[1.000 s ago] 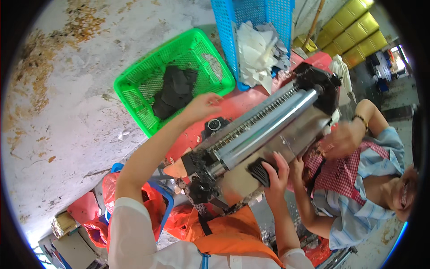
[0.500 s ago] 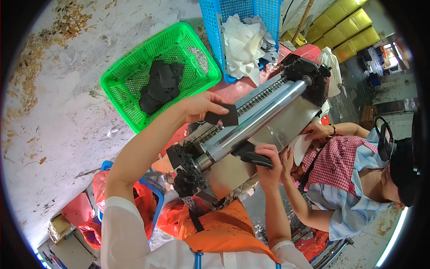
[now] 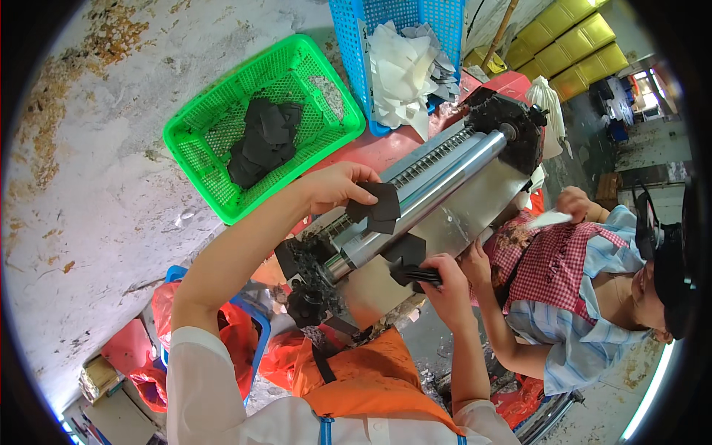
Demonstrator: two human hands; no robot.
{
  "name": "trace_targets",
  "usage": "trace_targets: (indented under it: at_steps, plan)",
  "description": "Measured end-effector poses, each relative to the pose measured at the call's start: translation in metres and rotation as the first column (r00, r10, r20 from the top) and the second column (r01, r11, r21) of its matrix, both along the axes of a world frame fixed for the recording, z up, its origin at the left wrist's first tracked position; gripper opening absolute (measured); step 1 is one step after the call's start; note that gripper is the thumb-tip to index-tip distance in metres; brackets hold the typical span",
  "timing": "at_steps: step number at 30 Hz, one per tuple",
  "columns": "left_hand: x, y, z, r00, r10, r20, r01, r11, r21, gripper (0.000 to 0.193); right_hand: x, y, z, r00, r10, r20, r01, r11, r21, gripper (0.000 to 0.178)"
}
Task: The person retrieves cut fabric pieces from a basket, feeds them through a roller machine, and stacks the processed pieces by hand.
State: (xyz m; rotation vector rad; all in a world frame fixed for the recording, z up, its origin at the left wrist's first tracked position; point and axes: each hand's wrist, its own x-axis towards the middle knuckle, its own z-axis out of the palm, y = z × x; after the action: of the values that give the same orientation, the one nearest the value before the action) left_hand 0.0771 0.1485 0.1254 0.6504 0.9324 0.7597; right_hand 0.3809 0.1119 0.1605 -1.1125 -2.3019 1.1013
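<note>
A machine with a shiny metal roller [image 3: 423, 196] lies slantwise before me. Over its far side my left hand [image 3: 340, 188] pinches thin black pieces [image 3: 380, 210], at least two of them overlapping. On the near side my right hand [image 3: 449, 288] grips a fanned stack of black pieces [image 3: 412, 274]. One black piece [image 3: 407, 248] extends from above that stack to the near edge of the roller, over the metal plate [image 3: 452, 226]. Whether it is loose from the stack, I cannot tell.
A green basket [image 3: 194, 182] with black pieces stands at the far left. Behind the machine is a blue basket [image 3: 348, 52] holding whitish pieces [image 3: 400, 70]. At the right a co-worker [image 3: 564, 267] holds a white piece [image 3: 547, 219]. Red bags [image 3: 237, 337] hang at lower left.
My left hand now shows overlapping black pieces rather than one. My right hand has shifted slightly down, and a black piece stands out at the roller. The co-worker's far hand has risen.
</note>
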Motion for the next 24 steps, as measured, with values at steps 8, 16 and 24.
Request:
trace_targets:
  at_steps: [8, 16, 24]
  plan:
    - [-0.003, 0.003, 0.0, 0.994, 0.045, -0.095, -0.045, 0.999, -0.004, 0.027, -0.012, 0.004, -0.006, 0.986, -0.035, -0.161, -0.006, 0.969, -0.247, 0.03]
    - [-0.008, 0.005, -0.005, 0.979, 0.071, 0.191, -0.055, 0.995, -0.089, 0.03, -0.02, 0.002, -0.002, 0.898, -0.213, -0.384, 0.164, 0.974, -0.156, 0.031]
    - [-0.035, 0.021, -0.038, 0.957, 0.144, -0.252, -0.154, 0.988, -0.02, 0.03, -0.005, 0.0, -0.003, 0.999, -0.034, -0.007, 0.034, 0.998, 0.051, 0.033]
